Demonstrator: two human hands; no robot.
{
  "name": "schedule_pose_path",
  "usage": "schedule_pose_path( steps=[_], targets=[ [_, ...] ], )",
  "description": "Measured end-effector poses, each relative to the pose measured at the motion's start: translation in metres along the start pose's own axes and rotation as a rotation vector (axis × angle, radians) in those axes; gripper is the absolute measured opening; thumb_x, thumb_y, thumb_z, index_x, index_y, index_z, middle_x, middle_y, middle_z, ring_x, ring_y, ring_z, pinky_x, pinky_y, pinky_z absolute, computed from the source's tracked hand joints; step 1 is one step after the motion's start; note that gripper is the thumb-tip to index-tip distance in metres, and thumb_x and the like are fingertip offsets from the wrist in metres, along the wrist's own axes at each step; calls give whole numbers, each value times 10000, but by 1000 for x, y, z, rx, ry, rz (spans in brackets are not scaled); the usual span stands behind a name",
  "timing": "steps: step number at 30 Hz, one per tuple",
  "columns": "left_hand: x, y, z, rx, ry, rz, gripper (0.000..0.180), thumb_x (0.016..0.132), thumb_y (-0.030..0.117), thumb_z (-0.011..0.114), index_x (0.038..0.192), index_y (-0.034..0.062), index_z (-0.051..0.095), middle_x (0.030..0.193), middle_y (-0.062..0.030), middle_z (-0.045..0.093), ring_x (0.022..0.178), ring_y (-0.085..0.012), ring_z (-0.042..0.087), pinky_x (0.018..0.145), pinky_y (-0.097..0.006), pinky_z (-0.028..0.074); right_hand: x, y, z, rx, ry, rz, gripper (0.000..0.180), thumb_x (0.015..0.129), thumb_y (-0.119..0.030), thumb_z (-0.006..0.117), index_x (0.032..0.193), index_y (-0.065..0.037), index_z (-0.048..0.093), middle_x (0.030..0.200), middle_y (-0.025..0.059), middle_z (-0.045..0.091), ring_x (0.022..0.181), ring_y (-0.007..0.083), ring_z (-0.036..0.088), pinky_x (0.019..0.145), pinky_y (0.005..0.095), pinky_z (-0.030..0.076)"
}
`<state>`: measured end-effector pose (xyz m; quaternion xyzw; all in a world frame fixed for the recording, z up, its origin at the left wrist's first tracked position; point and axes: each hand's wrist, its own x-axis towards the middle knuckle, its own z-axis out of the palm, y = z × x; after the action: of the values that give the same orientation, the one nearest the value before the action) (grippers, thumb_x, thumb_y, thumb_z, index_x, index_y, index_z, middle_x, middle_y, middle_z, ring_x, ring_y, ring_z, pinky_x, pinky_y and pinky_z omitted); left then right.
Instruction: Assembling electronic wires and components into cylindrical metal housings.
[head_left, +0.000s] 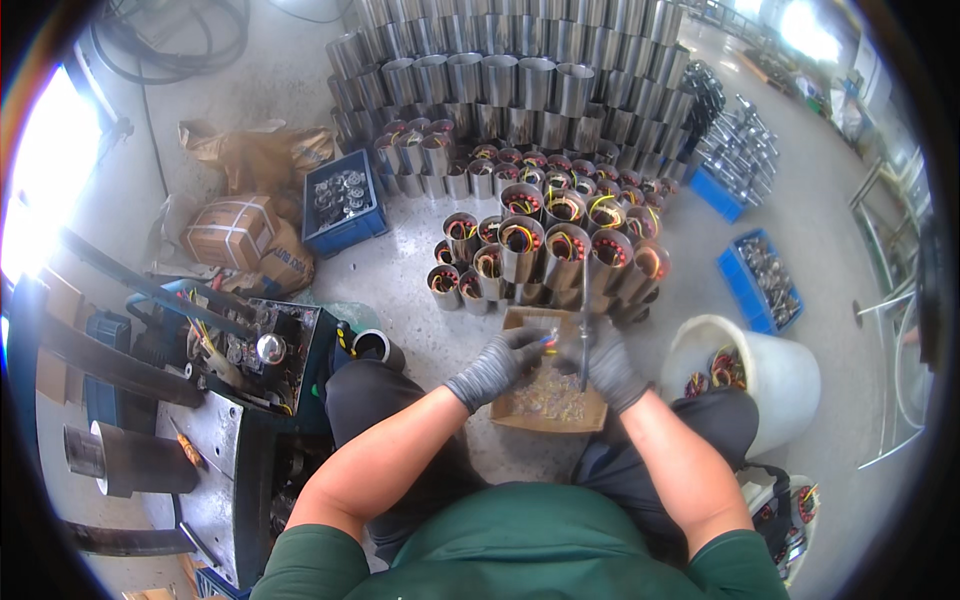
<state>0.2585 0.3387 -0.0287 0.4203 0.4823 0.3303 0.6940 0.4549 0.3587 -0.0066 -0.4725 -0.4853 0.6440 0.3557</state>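
Note:
My left hand (505,362), in a grey glove, is closed in a pinch on short coloured wires (550,346), with blue, red and yellow showing. Facing it, my right hand (610,368), gloved too and slightly blurred, is closed around a thin dark upright rod-like tool (585,318); its exact kind I cannot make out. Beneath both hands, between my knees, sits an open cardboard box (548,424) whose bottom is covered with small coloured scraps. Just beyond the box stand metal cylinders (521,262) with red parts and coloured wires inside.
Tall stacks of shiny metal cylinders (500,78) rise at the back. On the right are a white bucket (790,385) and blue bins (745,295) of metal parts. To the left stand a machine (265,350), a blue crate (345,233) and a strapped carton (230,231).

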Motion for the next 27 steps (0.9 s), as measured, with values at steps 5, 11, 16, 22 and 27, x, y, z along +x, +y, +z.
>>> schedule_pose_path(
  steps=[5, 11, 16, 22, 27],
  targets=[
    [4, -6, -2, -24, -9, 7, 301, 968, 212, 626, 1191, 11, 600, 942, -15, 646, 817, -82, 570, 731, -241, 492, 4, 15, 4, 22, -26, -81, 378, 841, -13, 660, 1162, -18, 460, 849, 125, 651, 653, 199, 686, 558, 321, 596],
    [-1, -2, 2, -79, -82, 45, 303, 989, 204, 592, 1205, -9, 590, 971, -22, 644, 825, -84, 575, 743, -250, 499, 1, 9, 2, 96, 46, -221, 365, 828, -81, 727, 1120, -28, 515, 884, 52, 611, 678, 155, 643, 543, 278, 558],
    [-5, 2, 0, 65, -104, 74, 311, 1000, 230, 574, 1199, -8, 593, 1002, -31, 643, 866, -93, 590, 799, -265, 508, 2, 12, -2, 154, 8, -74, 382, 851, -26, 679, 1161, -50, 458, 881, 103, 655, 679, 213, 690, 596, 325, 597],
    [0, 2, -4, 30, 23, 38, 291, 988, 217, 593, 1173, -7, 611, 984, -16, 648, 874, -86, 591, 801, -260, 507, -5, -3, -2, 108, 17, 26, 379, 886, -159, 708, 1192, -83, 498, 878, 70, 627, 689, 171, 659, 580, 299, 549],
    [9, -2, -17, -2, 102, 108, 323, 983, 190, 599, 1238, -8, 599, 974, -8, 657, 869, -76, 593, 782, -250, 512, -7, 25, -5, 203, -49, 116, 487, 902, -276, 709, 1303, -99, 497, 807, 20, 540, 685, 96, 522, 606, 260, 473]
  ],
)
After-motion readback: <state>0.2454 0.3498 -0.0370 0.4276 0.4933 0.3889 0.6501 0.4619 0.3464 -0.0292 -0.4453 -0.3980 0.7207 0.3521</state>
